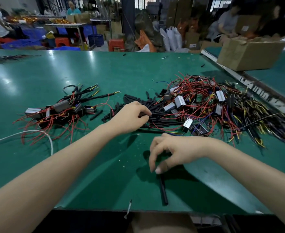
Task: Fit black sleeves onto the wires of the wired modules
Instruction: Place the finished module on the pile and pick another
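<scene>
A heap of loose black sleeves (156, 113) lies mid-table. My left hand (131, 116) reaches into it, fingers curled and pinching at a sleeve. My right hand (170, 153) hovers nearer the front edge, thumb and fingers pinching the top of one black sleeve (163, 190) that hangs down toward me. To the right sits a tangle of wired modules (205, 103) with red wires and silver cases. On the left lies a smaller pile of modules (62, 108), some with black sleeves on their wires.
The green table (87, 73) has a white cable (37, 133) curling at the left. A cardboard box (249, 52) stands at the back right beyond a white rail (249, 81). People work at benches behind. The front edge is close under my arms.
</scene>
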Available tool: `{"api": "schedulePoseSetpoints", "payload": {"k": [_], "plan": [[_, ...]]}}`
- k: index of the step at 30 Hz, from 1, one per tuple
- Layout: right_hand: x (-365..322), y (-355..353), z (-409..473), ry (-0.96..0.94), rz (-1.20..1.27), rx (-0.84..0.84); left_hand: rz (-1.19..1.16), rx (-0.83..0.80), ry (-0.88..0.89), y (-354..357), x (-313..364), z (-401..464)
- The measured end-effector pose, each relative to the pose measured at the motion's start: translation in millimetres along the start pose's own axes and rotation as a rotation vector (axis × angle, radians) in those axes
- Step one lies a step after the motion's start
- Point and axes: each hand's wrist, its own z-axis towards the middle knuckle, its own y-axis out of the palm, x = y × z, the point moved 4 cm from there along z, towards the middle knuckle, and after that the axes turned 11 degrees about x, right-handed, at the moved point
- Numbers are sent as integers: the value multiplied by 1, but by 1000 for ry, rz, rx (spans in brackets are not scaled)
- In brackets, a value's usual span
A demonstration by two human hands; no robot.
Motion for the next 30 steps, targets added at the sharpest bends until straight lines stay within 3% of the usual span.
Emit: {"api": "schedulePoseSetpoints", "payload": {"k": [3,10,13,15,17,24,30], "plan": [[3,9,-4,-8,-6,-87,-3,-27,2,1,3,-3],[9,6,-6,14,-136,-47,-11,-49,4,7,4,-11],[23,-18,-5,132,-91,259,-16,11,-13,5,3,-10],[40,-39,-8,268,-176,576,-33,79,-58,2,1,-7],[57,-52,-11,449,-297,719,-71,126,-128,0,-1,-5],[92,-67,-26,690,-269,953,-376,148,-258,9,6,-4],[108,-70,-30,797,-344,826,-656,169,-369,27,19,-1]]}}
